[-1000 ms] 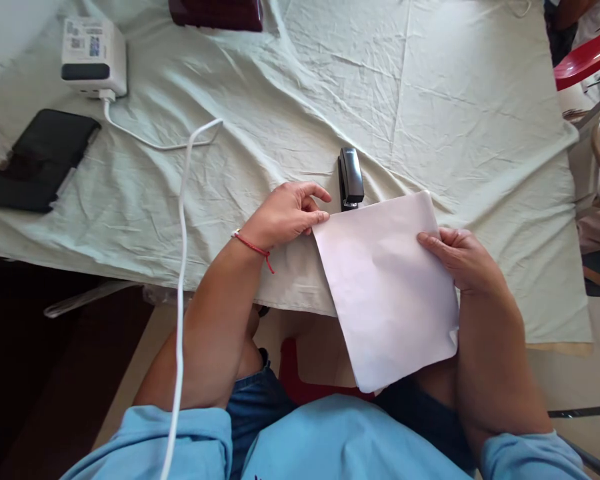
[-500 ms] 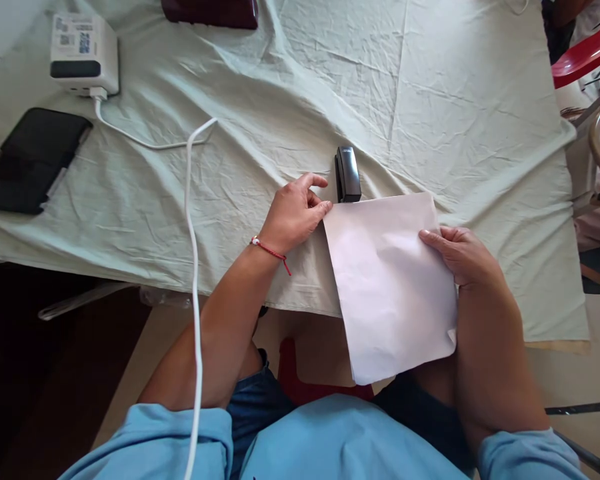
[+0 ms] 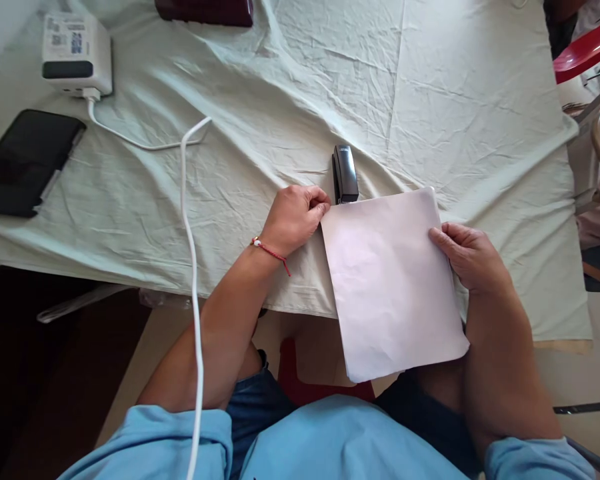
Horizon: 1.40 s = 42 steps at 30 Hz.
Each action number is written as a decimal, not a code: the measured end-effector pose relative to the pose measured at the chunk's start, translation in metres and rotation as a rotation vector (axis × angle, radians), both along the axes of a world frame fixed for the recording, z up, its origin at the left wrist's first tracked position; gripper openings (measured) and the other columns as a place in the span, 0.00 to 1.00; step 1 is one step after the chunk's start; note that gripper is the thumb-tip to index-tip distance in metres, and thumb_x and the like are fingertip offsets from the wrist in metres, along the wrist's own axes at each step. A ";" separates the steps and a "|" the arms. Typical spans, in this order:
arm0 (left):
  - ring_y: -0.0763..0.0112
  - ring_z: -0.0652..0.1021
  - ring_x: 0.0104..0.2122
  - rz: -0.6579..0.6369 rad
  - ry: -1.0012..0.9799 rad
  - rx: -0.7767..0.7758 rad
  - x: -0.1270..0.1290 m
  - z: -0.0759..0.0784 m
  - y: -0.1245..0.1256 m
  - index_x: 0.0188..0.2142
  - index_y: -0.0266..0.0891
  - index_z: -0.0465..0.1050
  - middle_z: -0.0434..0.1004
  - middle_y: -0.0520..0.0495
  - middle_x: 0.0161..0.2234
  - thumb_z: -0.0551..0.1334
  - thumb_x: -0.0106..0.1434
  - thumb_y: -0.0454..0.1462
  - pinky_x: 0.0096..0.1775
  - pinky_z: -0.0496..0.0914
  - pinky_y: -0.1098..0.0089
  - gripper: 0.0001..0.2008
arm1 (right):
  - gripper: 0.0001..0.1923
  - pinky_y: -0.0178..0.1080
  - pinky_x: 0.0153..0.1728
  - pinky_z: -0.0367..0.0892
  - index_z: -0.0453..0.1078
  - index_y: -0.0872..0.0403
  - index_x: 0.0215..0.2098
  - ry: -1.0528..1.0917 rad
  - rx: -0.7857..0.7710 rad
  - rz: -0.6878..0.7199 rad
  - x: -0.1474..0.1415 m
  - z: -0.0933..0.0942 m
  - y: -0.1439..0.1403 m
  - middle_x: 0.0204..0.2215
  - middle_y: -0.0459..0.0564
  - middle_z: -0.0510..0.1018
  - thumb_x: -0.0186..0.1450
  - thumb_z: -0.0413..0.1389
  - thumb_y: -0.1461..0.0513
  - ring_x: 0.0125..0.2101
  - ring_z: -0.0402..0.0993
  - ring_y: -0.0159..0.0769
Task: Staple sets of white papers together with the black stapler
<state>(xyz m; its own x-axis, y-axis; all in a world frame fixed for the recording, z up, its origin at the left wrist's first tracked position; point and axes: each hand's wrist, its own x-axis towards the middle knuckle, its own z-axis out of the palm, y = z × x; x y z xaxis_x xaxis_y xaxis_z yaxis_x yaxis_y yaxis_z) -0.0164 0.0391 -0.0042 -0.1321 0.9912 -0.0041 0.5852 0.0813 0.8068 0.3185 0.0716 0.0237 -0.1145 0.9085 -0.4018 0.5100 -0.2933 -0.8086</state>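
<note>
Left hand (image 3: 294,217) pinches the near-left top corner of the white paper sheet (image 3: 390,287), right hand (image 3: 470,257) grips its right edge, sheet overhanging the cloth-covered surface (image 3: 280,100) edge, black stapler (image 3: 345,174) just beyond the pinched corner, touching the sheet's top edge.
</note>
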 end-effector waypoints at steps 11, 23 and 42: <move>0.65 0.81 0.35 0.106 0.023 0.018 0.009 0.000 -0.002 0.52 0.39 0.82 0.86 0.49 0.34 0.67 0.66 0.32 0.45 0.73 0.63 0.15 | 0.13 0.32 0.20 0.67 0.80 0.52 0.30 0.059 -0.258 -0.254 -0.021 0.014 0.001 0.25 0.45 0.81 0.54 0.75 0.55 0.22 0.72 0.30; 0.65 0.77 0.34 -0.002 0.052 0.114 0.009 -0.004 -0.004 0.38 0.43 0.82 0.84 0.49 0.35 0.60 0.67 0.30 0.42 0.71 0.64 0.12 | 0.14 0.38 0.30 0.75 0.78 0.48 0.36 0.091 -0.062 -0.088 -0.011 0.002 0.002 0.31 0.46 0.84 0.58 0.72 0.52 0.28 0.77 0.35; 0.61 0.80 0.36 -0.045 0.153 0.065 0.008 -0.005 -0.003 0.42 0.43 0.90 0.83 0.45 0.36 0.56 0.70 0.32 0.44 0.74 0.61 0.20 | 0.24 0.40 0.31 0.77 0.77 0.46 0.49 0.172 -0.099 -0.114 -0.003 -0.005 0.007 0.32 0.44 0.87 0.57 0.74 0.53 0.28 0.81 0.37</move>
<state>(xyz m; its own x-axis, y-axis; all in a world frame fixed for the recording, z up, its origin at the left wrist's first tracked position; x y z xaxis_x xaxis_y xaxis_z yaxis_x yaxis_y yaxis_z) -0.0079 0.0359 -0.0096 -0.0815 0.9937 0.0771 0.7032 0.0025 0.7110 0.3154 0.0784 0.0190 -0.0876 0.8768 -0.4728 0.3262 -0.4233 -0.8453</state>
